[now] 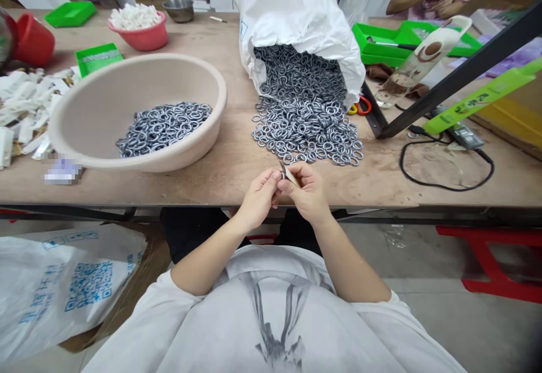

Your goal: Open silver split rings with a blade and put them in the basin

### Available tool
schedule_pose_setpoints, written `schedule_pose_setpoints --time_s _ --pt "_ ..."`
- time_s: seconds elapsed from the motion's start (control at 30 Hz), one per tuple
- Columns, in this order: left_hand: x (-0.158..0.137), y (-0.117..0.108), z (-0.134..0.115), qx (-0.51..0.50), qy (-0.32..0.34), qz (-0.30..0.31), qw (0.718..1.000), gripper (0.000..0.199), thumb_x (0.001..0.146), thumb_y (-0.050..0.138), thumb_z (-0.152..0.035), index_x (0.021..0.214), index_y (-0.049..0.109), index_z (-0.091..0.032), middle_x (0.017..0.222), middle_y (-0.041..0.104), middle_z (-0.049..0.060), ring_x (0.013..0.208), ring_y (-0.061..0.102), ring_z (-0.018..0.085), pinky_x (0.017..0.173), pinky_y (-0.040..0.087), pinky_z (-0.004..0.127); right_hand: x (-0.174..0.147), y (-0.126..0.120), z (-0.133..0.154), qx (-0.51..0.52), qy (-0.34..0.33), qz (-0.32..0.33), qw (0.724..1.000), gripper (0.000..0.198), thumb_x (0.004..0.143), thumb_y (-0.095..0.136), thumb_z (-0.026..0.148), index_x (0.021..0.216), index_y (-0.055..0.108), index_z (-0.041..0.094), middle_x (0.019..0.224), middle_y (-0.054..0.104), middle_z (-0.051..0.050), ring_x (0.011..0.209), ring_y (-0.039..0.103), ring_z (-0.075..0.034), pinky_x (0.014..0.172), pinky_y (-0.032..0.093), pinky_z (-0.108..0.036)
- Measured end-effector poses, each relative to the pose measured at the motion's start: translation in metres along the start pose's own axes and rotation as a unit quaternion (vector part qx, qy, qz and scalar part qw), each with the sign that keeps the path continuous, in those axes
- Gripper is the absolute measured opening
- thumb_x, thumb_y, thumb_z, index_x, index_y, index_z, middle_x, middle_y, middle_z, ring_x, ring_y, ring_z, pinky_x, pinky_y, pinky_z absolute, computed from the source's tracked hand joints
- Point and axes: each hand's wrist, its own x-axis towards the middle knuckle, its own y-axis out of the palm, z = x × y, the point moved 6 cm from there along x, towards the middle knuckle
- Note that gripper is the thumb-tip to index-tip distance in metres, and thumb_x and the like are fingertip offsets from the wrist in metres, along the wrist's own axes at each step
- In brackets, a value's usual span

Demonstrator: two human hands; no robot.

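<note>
Together: L hand (259, 195), R hand (310, 192).

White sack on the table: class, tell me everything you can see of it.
The white sack looks like creased plastic, with blue print including a QR-like square. It lies on its side on the wooden tabletop, its crumpled open mouth facing the viewer and its far end cut off by the picture's top edge. Shiny grey rings fill the mouth and heap before it.

way through: table (239, 113) strip between tub (105, 96) and bag (292, 17) | ahead: ring pile (309, 130) blocks | left: tub | right: slanted bar (457, 75), cable (461, 189)
</note>
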Motion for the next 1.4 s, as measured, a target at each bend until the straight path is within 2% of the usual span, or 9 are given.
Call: schedule_pose_setpoints --time_s 0.13,0.33,0.5,0.7,0.87,1.0,1.17,1.27,1.4 --pt "-0.003 0.002 -0.002 -0.041 -0.023 0.007 0.999 0.045 0.081 0.07 -0.055 0.07 0.048 -0.018 0.058 0.039 -0.006 0.046 0.031 0.005 0.041 0.03 0.016 -0.001 -0.01 -0.002 -0.027 -0.015 -0.072 0.997 0.053 0.079 0.062 0.075 0.077 0.055 0.023 0.063 0.048 0.004 0.053 0.042 -0.011 0.05 0.037 -0.026" --pt "-0.005 -0.001 -0.002 -0.078 -0.042 0.004 0.996 0.046 0.079 0.072 -0.053 0.069 0.044 -0.018 0.057 0.036 -0.007 0.044 0.029 0.004 0.04 0.028 0.015 -0.017 -0.006 0.014 -0.185 -0.078 0.022 0.979 0.053 0.087 0.054 0.072 0.073 0.057 0.021 0.062 0.052 0.002 0.057 0.043 -0.013 0.055 0.034 -0.028" --pt "-0.005 -0.001 0.001 -0.098 -0.054 -0.005 0.994 0.045 0.077 0.075 -0.051 0.071 0.045 -0.019 0.053 0.034 -0.008 0.044 0.029 0.004 0.041 0.029 0.015 -0.022 -0.001 0.024 -0.288 -0.134 0.019 0.948 0.053 0.092 0.049 0.067 0.065 0.052 0.021 0.06 0.05 0.001 0.058 0.044 -0.013 0.057 0.031 -0.028" --pt "-0.007 0.0 -0.001 -0.108 -0.073 0.02 0.991 0.045 0.075 0.078 -0.05 0.072 0.047 -0.018 0.053 0.035 -0.009 0.044 0.028 0.004 0.041 0.029 0.015 -0.02 0.001 0.018 -0.286 -0.128 0.013 0.95 0.052 0.091 0.053 0.066 0.064 0.05 0.022 0.06 0.049 0.001 0.058 0.042 -0.013 0.057 0.031 -0.029" --pt "-0.019 0.006 -0.001 -0.098 -0.086 0.087 0.988 0.048 0.077 0.076 -0.053 0.066 0.048 -0.016 0.055 0.039 -0.007 0.044 0.032 0.003 0.042 0.037 0.016 0.002 -0.035 -0.003 -0.271 -0.053 -0.066 0.959 0.048 0.093 0.049 0.062 0.065 0.047 0.023 0.059 0.043 0.003 0.059 0.042 -0.014 0.06 0.032 -0.028" --pt "-0.016 -0.009 -0.001 -0.092 -0.074 0.047 0.992 0.042 0.076 0.079 -0.051 0.075 0.059 -0.014 0.06 0.05 -0.004 0.046 0.042 0.004 0.047 0.048 0.018 0.019 -0.061 -0.012 -0.42 -0.004 -0.083 0.904 0.03 0.088 0.062 0.051 0.084 0.065 0.021 0.075 0.062 -0.002 0.071 0.053 -0.019 0.067 0.036 -0.029" --pt "-0.005 -0.033 -0.003 -0.117 -0.076 -0.039 0.989 0.035 0.076 0.08 -0.036 0.101 0.064 -0.016 0.077 0.063 -0.001 0.058 0.058 0.007 0.053 0.058 0.02 0.027 -0.056 -0.018 -0.544 0.009 -0.049 0.838 0.017 0.089 0.063 0.032 0.089 0.071 0.018 0.091 0.068 -0.012 0.087 0.057 -0.026 0.074 0.039 -0.034" --pt "-0.003 -0.036 -0.004 -0.127 -0.09 -0.07 0.985 0.027 0.081 0.074 -0.037 0.09 0.062 -0.014 0.082 0.063 0.001 0.061 0.061 0.009 0.051 0.058 0.022 0.026 -0.052 -0.015 -0.455 0.014 -0.059 0.888 0.014 0.087 0.064 0.03 0.082 0.069 0.018 0.083 0.064 -0.008 0.081 0.056 -0.023 0.07 0.038 -0.033" --pt "-0.003 -0.026 -0.003 -0.098 -0.073 -0.073 0.99 0.037 0.079 0.075 -0.047 0.084 0.058 -0.015 0.077 0.057 -0.001 0.051 0.05 0.005 0.036 0.038 0.014 0.014 -0.029 -0.013 -0.125 0.067 -0.003 0.99 0.033 0.08 0.071 0.051 0.075 0.065 0.019 0.066 0.056 0.0 0.059 0.045 -0.013 0.053 0.032 -0.027"
